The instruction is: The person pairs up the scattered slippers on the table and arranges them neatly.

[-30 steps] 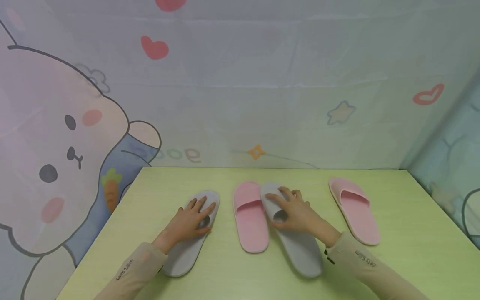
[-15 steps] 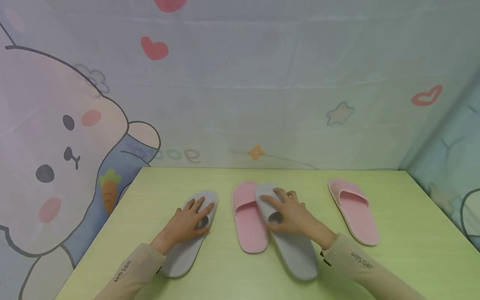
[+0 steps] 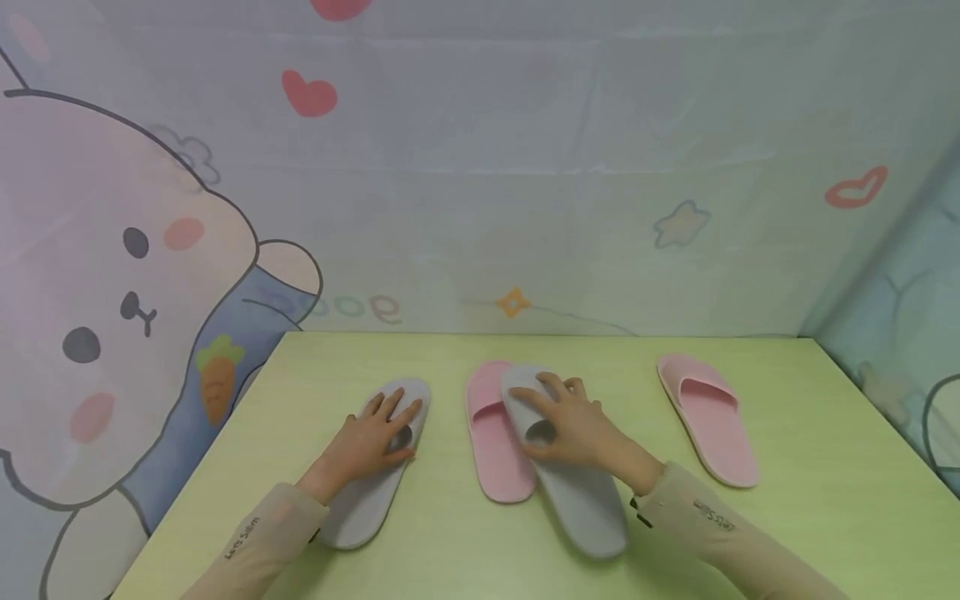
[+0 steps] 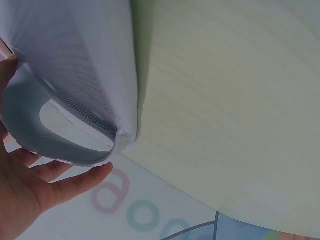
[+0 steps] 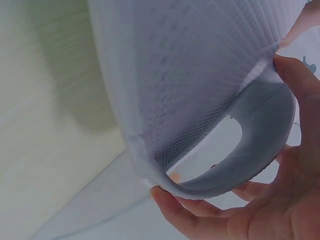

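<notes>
Two grey slippers point away from the person. My left hand (image 3: pixel 362 446) grips the left grey slipper (image 3: pixel 358 515) across its strap; in the left wrist view the thumb is at one side of the strap and the fingers spread along the other. My right hand (image 3: pixel 576 427) holds the right grey slipper (image 3: pixel 587 510) the same way, fingertips along the strap's edge in the right wrist view. This slipper overlaps the right side of a pink slipper (image 3: pixel 498 462) lying between the hands. The grey sole (image 5: pixel 195 60) looks ribbed and dotted.
A second pink slipper (image 3: pixel 722 442) lies at the right, beyond the right wrist. All of them are at a light green table (image 3: pixel 442 533). A printed curtain (image 3: pixel 480 183) hangs behind the table's far edge, with another side curtain (image 3: pixel 907 333) at the right.
The right hand has moved left with its grey slipper, which covers more of the pink slipper. The left hand and its slipper have shifted slightly left. Both pink slippers stay put.
</notes>
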Available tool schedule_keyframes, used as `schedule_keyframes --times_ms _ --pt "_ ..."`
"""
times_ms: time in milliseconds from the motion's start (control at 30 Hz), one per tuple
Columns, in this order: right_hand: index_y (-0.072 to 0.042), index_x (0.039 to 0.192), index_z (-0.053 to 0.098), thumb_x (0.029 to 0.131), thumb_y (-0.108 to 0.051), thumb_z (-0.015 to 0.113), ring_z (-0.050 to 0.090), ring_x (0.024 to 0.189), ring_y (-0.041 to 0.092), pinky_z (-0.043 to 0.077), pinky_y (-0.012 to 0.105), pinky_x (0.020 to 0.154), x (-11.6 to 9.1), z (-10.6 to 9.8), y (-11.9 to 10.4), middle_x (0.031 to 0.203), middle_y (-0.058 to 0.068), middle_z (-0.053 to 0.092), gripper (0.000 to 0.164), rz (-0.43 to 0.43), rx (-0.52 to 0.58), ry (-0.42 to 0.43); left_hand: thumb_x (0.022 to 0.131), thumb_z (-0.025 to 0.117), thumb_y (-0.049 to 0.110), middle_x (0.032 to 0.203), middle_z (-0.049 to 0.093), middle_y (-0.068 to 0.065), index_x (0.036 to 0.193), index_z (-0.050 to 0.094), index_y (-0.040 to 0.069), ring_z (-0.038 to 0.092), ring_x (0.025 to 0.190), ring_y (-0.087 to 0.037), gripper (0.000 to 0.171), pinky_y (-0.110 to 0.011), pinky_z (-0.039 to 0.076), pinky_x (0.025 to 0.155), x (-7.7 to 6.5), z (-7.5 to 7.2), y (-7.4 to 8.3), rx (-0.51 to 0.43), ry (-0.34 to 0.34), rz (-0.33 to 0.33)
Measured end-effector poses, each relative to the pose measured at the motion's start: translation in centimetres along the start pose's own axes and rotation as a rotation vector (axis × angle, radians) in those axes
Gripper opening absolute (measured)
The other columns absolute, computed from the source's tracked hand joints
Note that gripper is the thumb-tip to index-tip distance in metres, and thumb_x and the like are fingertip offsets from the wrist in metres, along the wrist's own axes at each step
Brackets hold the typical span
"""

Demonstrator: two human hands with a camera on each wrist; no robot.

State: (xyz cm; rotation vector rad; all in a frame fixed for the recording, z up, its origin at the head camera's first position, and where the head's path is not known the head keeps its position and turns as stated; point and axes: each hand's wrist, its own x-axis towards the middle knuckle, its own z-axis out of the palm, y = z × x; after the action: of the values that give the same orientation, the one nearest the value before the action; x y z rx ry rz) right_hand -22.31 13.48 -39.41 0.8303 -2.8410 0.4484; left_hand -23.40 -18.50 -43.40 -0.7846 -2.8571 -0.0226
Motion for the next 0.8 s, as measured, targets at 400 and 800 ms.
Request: schedule_keyframes --times_ms 400,800 --pt "-0.034 0.131 0.039 0.071 -0.044 0.066 0.039 0.105 0.038 0.043 0.054 0.061 1.0 0.2 -1.3 0.138 0.011 0.033 0.067 0.004 0.027 0.000 0.079 0.063 0.041 0.140 0.035 -0.020 0.137 0.037 0.016 0.037 0.121 -0.046 0.068 -0.062 0.045 0.068 0.2 -0.2 -0.8 -0.047 -0.032 -0.024" --pt "-0.034 0.131 0.039 0.072 -0.043 0.065 0.039 0.105 0.036 0.044 0.052 0.063 2.0 0.4 -2.6 0.137 0.011 0.034 0.066 0.023 0.028 -0.021 0.078 0.065 0.038 0.139 0.035 -0.022 0.136 0.037 0.014 0.037 0.121 -0.047 0.069 -0.056 0.047 0.066 0.2 -0.5 -1.7 -0.098 -0.034 -0.025"
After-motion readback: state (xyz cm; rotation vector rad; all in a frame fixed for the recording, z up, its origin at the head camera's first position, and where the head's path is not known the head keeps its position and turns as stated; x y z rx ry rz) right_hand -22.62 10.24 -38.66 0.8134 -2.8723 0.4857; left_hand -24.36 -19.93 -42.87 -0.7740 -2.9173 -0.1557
